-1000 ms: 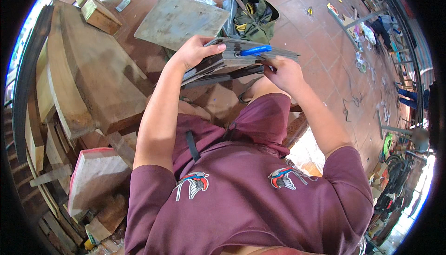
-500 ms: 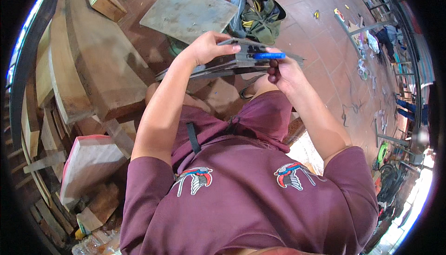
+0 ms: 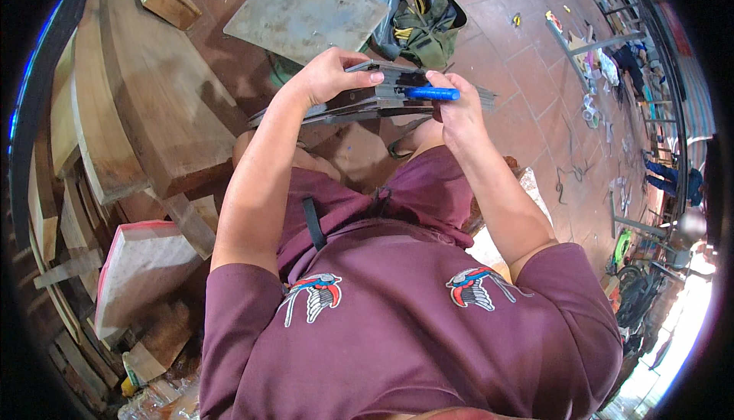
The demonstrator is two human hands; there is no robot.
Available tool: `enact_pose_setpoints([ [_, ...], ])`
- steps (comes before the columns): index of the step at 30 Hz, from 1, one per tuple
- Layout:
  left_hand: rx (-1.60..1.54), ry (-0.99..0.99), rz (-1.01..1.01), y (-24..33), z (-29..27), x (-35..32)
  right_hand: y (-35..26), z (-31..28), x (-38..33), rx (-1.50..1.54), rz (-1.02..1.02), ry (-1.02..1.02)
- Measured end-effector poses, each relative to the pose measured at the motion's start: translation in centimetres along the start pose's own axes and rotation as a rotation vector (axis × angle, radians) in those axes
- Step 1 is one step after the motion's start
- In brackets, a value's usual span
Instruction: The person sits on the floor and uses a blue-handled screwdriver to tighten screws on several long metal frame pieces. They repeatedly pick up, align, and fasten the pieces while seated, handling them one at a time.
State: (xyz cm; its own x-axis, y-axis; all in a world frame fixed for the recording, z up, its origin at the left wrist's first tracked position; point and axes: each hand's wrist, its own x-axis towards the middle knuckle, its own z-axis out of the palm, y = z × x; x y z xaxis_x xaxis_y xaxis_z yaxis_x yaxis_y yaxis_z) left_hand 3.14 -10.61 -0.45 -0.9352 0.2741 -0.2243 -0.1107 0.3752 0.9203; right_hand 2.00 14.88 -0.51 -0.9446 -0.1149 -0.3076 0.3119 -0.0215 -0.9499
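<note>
Between my hands, above my knees, is a bundle of thin, flat dark-grey pieces (image 3: 363, 104); I cannot tell their material. My left hand (image 3: 330, 79) is closed on the bundle's left part, with the thumb lying along the top piece. On the other side my right hand (image 3: 459, 106) is closed around a blue pen-shaped tool (image 3: 432, 93), its thumb and fingers by the tool's right end. The tool's left end points into the bundle, at a dark spot on the pieces. Whether the right fingers also grip the bundle is partly hidden.
Thick wooden planks (image 3: 164, 91) are piled on the left, beside a white block with a pink edge (image 3: 145, 267). Ahead lie a flat grey board (image 3: 306, 14) and an open green bag (image 3: 432, 22). Metal frames (image 3: 604, 43) and clutter line the right side of the tiled floor (image 3: 527, 114).
My right hand has turned and moved slightly left with the blue tool, whose right end now tips a little lower. My left hand keeps its grip on the bundle. The whole view has shifted slightly.
</note>
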Motion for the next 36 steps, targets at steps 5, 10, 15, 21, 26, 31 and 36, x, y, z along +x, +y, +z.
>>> enact_pose_setpoints([
  [5,0.032,-0.034,-0.019,-0.3,-0.2,0.2,-1.5,-1.7,2.3,-0.323,-0.073,-0.177],
  [10,-0.036,0.023,0.144,-2.3,0.5,0.8,-5.0,-2.3,4.5,-0.682,-0.315,-0.413],
  [15,0.016,0.025,0.127,-1.5,0.7,1.2,-7.8,-1.2,3.4,-0.704,-0.511,-0.553],
  [21,0.055,-0.012,0.162,-1.8,0.6,2.2,-9.5,2.8,-3.3,-0.903,-1.109,-0.699],
  [26,0.034,0.042,0.028,-0.7,0.3,1.3,-6.0,-1.1,-7.5,-1.073,-1.127,-0.792],
  [31,0.023,0.07,0.061,-1.4,-0.4,1.1,-0.8,-8.5,-3.5,-1.408,-0.862,-0.712],
  [36,-0.013,0.018,0.023,-0.8,0.1,1.1,-2.7,-8.7,0.4,-1.173,-0.174,-0.303],
])
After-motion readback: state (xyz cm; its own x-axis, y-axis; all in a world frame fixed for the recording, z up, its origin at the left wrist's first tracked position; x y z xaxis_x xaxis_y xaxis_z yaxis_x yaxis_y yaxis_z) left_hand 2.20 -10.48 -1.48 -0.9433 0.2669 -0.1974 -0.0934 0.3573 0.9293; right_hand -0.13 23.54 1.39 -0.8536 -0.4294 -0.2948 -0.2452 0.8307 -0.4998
